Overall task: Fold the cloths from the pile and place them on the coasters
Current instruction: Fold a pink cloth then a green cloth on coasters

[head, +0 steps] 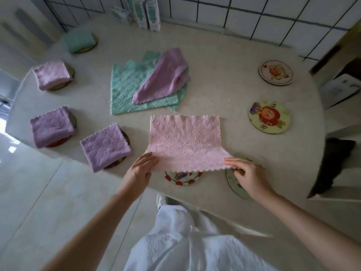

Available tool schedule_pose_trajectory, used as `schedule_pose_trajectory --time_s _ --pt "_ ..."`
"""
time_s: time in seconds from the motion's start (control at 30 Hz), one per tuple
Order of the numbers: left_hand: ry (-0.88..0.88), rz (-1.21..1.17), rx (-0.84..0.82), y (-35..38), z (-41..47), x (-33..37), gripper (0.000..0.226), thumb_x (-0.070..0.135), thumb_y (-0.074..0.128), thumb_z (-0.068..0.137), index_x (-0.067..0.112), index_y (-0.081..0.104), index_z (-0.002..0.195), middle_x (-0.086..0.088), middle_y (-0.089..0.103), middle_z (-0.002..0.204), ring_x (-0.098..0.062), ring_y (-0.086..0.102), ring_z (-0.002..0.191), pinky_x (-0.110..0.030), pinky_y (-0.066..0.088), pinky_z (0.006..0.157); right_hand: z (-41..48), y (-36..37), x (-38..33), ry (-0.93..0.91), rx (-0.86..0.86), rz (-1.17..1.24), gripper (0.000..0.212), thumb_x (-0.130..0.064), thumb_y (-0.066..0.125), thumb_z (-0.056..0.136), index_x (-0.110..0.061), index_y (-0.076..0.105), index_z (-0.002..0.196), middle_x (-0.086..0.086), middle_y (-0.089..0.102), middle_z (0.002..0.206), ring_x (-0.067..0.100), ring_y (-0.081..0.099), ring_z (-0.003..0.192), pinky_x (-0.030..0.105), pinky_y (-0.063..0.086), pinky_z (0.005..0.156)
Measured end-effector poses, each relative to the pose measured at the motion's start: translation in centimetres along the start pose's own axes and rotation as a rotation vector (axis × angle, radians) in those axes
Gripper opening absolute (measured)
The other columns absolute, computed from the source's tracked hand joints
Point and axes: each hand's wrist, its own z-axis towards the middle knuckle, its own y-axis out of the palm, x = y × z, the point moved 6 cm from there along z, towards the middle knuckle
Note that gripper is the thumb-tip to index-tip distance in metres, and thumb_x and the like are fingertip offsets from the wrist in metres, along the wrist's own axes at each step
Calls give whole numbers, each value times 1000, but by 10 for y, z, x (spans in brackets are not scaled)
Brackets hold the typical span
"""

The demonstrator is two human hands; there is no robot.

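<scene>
A pink cloth (185, 141) lies spread near the table's front edge. My left hand (139, 169) pinches its near left corner and my right hand (249, 176) pinches its near right corner, both lifted slightly. The pile (129, 89) behind it holds teal cloths with a loosely folded purple cloth (164, 77) on top. Folded cloths rest on coasters at the left: a purple one (105, 145), another purple one (51, 128), a pink one (51, 75) and a teal one (79, 40). Bare coasters sit at the right (269, 118), (275, 72). Two more coasters (182, 178), (234, 182) are partly covered by the pink cloth and my right hand.
The pale rounded table (224, 90) stands against a tiled wall. White cartons (148, 13) stand at its far edge. A dark cloth (332, 163) hangs on a chair at the right. My white clothing fills the bottom of the view.
</scene>
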Motion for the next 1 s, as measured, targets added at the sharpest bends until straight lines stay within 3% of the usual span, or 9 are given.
schedule_pose_trajectory --time_s 0.13,0.3,0.43,0.53,0.6,0.67,0.8,0.87,1.0 --pt "-20 -41 16 9 -37 10 33 -10 55 78 -2 69 106 -14 69 109 -28 56 113 -23 37 105 -32 2 5 -30 -39 -34 41 19 67 66 -11 75 93 -1 72 98 8 60 102 4 35 97" --pt "-48 -127 -12 14 -62 12 31 17 49 89 -1 70 103 -9 68 110 -20 58 109 -19 39 103 -56 5 9 28 -127 -41 36 12 72 68 -13 74 93 0 69 99 11 59 101 9 36 96" --pt "-203 -209 -53 7 -52 2 24 6 59 77 10 73 96 7 69 94 -9 64 87 -6 42 83 -44 5 15 157 -157 78 30 7 68 75 -15 74 94 -7 66 95 5 59 95 -2 35 87" --pt "-396 -242 2 -6 -28 -14 11 23 66 72 19 72 80 8 68 71 -4 61 69 -11 43 65 -21 6 26 362 -86 232 22 -1 66 80 -23 70 83 -13 66 76 3 60 73 15 47 69" --pt "-480 -248 21 -12 -4 -26 10 30 69 72 22 64 66 8 58 56 -2 51 51 -15 37 53 0 9 33 477 -27 307 19 -8 66 82 -21 64 68 -6 57 60 11 51 58 27 39 57" --pt "-530 -286 -14 -10 23 -34 18 21 74 77 17 62 64 6 53 52 -1 42 48 -22 35 49 20 14 37 567 4 350 17 -15 66 84 -16 62 67 -1 54 58 15 46 56 27 34 55" --pt "-711 -443 -40 3 59 -58 3 12 71 82 9 71 83 -12 69 78 -18 57 67 -33 53 66 57 26 48 748 66 454 11 -21 66 85 -11 68 86 5 67 74 20 59 63 29 46 57" --pt "-838 -521 -37 11 66 -73 9 13 71 81 19 69 75 -17 70 88 -22 60 74 -47 55 78 71 32 55 779 73 436 15 -24 66 85 -9 68 86 5 63 68 20 53 58 29 42 53" --pt "-990 -614 -11 22 71 -88 13 14 71 82 22 69 72 -11 70 80 -21 59 70 -48 56 77 89 42 68 827 99 407 17 -25 65 86 -8 68 89 10 67 79 19 54 68 29 42 63"
